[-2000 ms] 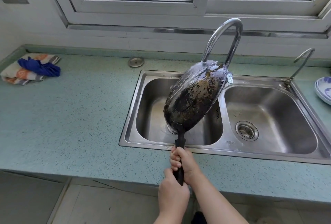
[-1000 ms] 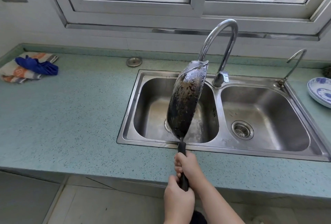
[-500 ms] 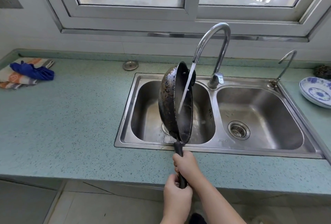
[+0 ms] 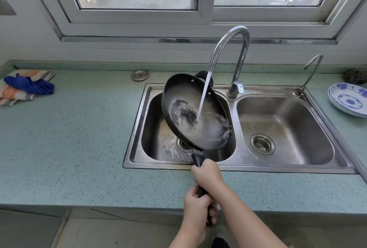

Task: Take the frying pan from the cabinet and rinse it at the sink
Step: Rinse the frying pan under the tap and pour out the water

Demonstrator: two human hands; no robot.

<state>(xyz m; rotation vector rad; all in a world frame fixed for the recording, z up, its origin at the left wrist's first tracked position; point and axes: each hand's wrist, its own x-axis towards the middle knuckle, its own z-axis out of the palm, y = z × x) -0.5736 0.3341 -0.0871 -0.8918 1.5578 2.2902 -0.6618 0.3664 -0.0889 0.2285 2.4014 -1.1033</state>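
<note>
A black frying pan [image 4: 184, 96] hangs tilted over the left basin of the steel double sink [image 4: 234, 165], its inside facing me. Water runs from the tall curved faucet [image 4: 234, 49] onto the pan's inner surface and splashes there. Both hands grip the pan's black handle [image 4: 197, 160]. My right hand [image 4: 208, 176] holds it nearer the pan, just over the sink's front rim. My left hand [image 4: 196, 206] holds the handle's end, above the counter's front edge.
Green speckled countertop [image 4: 79, 138] surrounds the sink. Folded cloths with a blue rag [image 4: 29, 87] lie at far left. A round metal cap [image 4: 140, 75] sits behind the sink. A small second tap [image 4: 311, 69] and blue-patterned dishes [image 4: 347, 99] stand right. A window is behind.
The pan has rotated from showing its scorched underside, through edge-on, to its inside facing me under the water stream. Both hands stayed on the handle.
</note>
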